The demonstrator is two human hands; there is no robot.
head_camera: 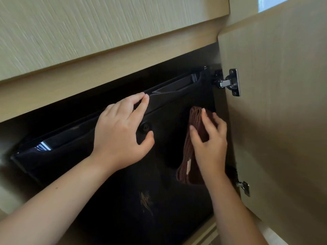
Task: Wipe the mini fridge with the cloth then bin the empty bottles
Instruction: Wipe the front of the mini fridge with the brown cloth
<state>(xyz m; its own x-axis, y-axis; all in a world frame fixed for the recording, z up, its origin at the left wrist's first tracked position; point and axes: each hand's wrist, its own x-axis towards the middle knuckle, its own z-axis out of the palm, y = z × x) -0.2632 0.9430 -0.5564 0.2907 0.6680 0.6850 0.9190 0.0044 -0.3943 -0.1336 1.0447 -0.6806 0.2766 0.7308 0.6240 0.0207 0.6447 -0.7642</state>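
Right hand (210, 147) pressing cloth (188, 152) to mini fridge door (123, 191), fingers splayed flat; cloth hanging 12-to-6, bare door face lying toward 8 o'clock. Left hand (120, 135), fingers relaxed, steadying top edge.

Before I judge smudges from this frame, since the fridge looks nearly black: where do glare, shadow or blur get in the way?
Head view: the mini fridge door is underexposed, so the brown cloth barely stands out. Head view: a bright reflection glares at the door's top-left corner. Head view: the window patch is blown out; the left hand and right hand look fairly sharp.
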